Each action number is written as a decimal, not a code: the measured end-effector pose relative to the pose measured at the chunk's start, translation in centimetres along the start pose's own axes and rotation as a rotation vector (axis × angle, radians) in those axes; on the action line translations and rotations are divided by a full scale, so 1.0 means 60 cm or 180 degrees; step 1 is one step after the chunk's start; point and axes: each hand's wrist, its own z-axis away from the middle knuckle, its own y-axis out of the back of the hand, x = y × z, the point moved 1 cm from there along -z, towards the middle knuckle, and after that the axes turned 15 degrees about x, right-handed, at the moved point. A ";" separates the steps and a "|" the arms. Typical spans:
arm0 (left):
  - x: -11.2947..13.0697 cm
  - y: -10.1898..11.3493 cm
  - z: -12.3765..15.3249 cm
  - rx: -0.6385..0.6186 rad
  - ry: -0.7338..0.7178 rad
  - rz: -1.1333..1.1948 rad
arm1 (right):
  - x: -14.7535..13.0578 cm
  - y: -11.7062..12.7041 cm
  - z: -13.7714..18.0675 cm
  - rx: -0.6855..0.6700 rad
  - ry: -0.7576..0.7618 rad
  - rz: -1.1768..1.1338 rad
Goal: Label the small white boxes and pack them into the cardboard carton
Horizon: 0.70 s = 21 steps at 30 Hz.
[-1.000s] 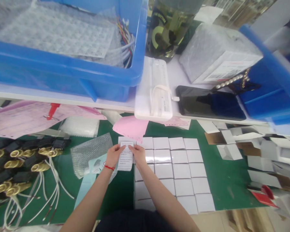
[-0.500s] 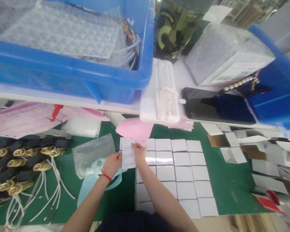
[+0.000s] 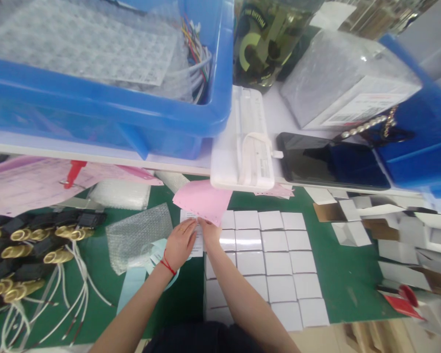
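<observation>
A white sheet of printed labels (image 3: 197,249) lies under my two hands, left of the stacked white boxes. My left hand (image 3: 183,241), a red string round its wrist, lies across the sheet with its fingers together. Its fingertips meet those of my right hand near the sheet's upper part; what they pinch is too small to make out. My right hand (image 3: 210,234) grips the sheet at its right edge, beside the boxes. A pink paper (image 3: 204,198) hangs just above my fingers. Light blue backing strip (image 3: 134,284) lies curled by my left wrist.
Rows of white boxes (image 3: 275,264) stand to the right. Brass fittings with black bodies and white wires (image 3: 59,255) lie left, near bubble wrap (image 3: 139,238). Unfolded cartons (image 3: 400,245) are heaped far right. A shelf overhead holds a blue bin (image 3: 220,98), a power bank (image 3: 242,147) and a phone (image 3: 330,162).
My left hand has moved up and right from the sheet's left edge, across it to the fingertips of my right hand. It now covers much of the print. My right hand has barely moved.
</observation>
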 end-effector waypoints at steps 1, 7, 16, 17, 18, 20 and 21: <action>0.003 -0.003 0.000 -0.0047 -0.0007 0.0012 | -0.002 0.001 0.000 -0.0009 0.0032 0.0026; 0.009 -0.015 0.001 -0.0198 0.0133 0.0113 | -0.011 0.009 -0.003 -0.0103 0.0127 0.0126; 0.006 -0.031 -0.002 -0.0263 0.0146 0.0132 | -0.008 0.009 -0.007 -0.0173 0.0128 0.0223; 0.006 -0.032 -0.003 -0.0275 0.0150 0.0146 | -0.008 0.008 -0.007 -0.0168 0.0130 0.0235; 0.007 -0.034 -0.003 -0.0290 0.0152 0.0159 | -0.008 0.008 -0.007 -0.0165 0.0132 0.0244; 0.007 -0.037 -0.005 -0.0309 0.0164 0.0176 | -0.008 0.008 -0.007 -0.0163 0.0137 0.0252; 0.008 -0.038 -0.006 -0.0320 0.0171 0.0184 | -0.008 0.008 -0.008 -0.0164 0.0140 0.0251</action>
